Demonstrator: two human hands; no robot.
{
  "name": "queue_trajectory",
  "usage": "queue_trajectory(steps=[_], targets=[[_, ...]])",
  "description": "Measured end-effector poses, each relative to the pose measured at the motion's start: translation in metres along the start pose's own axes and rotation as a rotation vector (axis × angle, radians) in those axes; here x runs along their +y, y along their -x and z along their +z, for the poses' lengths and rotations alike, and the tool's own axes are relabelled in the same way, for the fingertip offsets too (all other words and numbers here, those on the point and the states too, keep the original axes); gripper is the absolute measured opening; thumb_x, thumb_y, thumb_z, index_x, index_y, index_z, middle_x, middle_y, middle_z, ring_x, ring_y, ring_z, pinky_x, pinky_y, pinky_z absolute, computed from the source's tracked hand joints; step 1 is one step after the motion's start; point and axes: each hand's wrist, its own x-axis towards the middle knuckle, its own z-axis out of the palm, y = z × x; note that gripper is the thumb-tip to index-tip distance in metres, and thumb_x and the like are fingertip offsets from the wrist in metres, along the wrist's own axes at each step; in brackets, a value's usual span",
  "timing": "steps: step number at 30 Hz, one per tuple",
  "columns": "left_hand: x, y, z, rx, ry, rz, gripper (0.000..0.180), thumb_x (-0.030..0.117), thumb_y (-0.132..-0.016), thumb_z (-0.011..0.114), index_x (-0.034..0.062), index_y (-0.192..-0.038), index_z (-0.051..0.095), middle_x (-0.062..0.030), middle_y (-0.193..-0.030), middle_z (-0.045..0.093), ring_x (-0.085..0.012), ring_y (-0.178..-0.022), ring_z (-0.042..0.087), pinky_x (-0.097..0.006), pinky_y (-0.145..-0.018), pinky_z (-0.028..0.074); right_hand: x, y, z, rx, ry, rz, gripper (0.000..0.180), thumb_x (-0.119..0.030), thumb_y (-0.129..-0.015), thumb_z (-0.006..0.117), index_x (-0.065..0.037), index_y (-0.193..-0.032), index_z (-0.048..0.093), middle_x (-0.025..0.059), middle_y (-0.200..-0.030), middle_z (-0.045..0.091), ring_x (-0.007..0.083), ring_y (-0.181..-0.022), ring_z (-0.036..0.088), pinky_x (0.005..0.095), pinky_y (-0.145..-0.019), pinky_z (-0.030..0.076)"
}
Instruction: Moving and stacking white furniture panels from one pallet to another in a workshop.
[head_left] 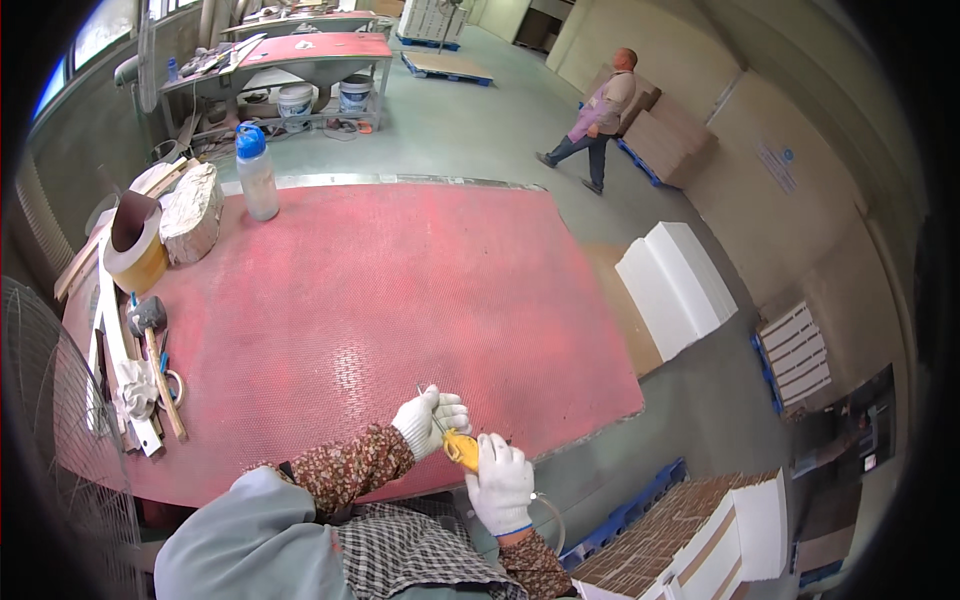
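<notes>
My right hand (502, 485), in a white knit glove, is closed around a yellow air blow gun (461, 449) near the table's front edge. A pale hose (549, 515) shows beside my right wrist. The gun's thin metal nozzle points up and left, across my gloved left hand (430, 418). That hand is held with the thumb apart from the partly stretched fingers, and the nozzle lies along its palm side; whether they touch is hard to see. Both hands are over the red textured tabletop (400, 300).
Along the table's left side lie a rubber mallet (160, 370), white strips, a tape roll (137, 250) and a wrapped block (192, 215). A blue-capped bottle (257, 180) stands at the back. A wire fan guard (65, 430) is near left. A person (605, 115) walks beyond; stacked panels (680, 285) stand right.
</notes>
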Motion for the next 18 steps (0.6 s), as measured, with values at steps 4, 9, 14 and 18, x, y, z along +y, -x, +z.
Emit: queue_trajectory(steps=[4, 9, 14, 18], targets=[[-0.002, -0.014, 0.023, 0.067, 0.021, 0.091, 0.048, 0.040, -0.109, 0.028, -0.0020, -0.109, 0.051, -0.0177, -0.089, 0.065, -0.0293, -0.075, 0.066, -0.050, -0.078, 0.058, 0.049, -0.034, -0.012, 0.060, -0.010, -0.268, 0.063, -0.029, -0.077, 0.075, -0.001, -0.129, 0.055, 0.0116, -0.121, 0.056, 0.0343, -0.119, 0.051, 0.0487, -0.099, 0.043], [-0.017, -0.040, 0.041, -0.129, 0.123, 0.065, 0.052, 0.040, -0.109, 0.027, -0.0049, -0.112, 0.053, -0.0155, -0.088, 0.064, -0.0286, -0.077, 0.066, -0.050, -0.084, 0.057, 0.118, -0.047, -0.001, -0.029, -0.152, -0.397, 0.061, -0.028, -0.084, 0.071, 0.002, -0.133, 0.051, 0.0137, -0.109, 0.061, 0.0321, -0.106, 0.059, 0.0416, -0.086, 0.052], [-0.012, -0.062, 0.026, 0.111, 0.092, 0.120, 0.043, 0.041, -0.109, 0.032, 0.0023, -0.106, 0.050, -0.0117, -0.084, 0.058, -0.0252, -0.076, 0.062, -0.051, -0.084, 0.056, 0.160, -0.033, -0.001, -0.255, -0.168, -0.324, 0.058, -0.033, -0.089, 0.068, -0.003, -0.136, 0.050, 0.0097, -0.095, 0.061, 0.0255, -0.088, 0.064, 0.0376, -0.068, 0.056], [0.009, -0.073, -0.010, 0.480, -0.076, 0.199, 0.030, 0.033, -0.106, 0.043, 0.0078, -0.093, 0.053, -0.0047, -0.078, 0.056, -0.0199, -0.066, 0.060, -0.043, -0.074, 0.060, 0.170, -0.005, -0.001, -0.363, -0.203, -0.347, 0.052, -0.043, -0.092, 0.063, -0.007, -0.129, 0.054, 0.0096, -0.088, 0.065, 0.0269, -0.078, 0.068, 0.0399, -0.063, 0.055]])
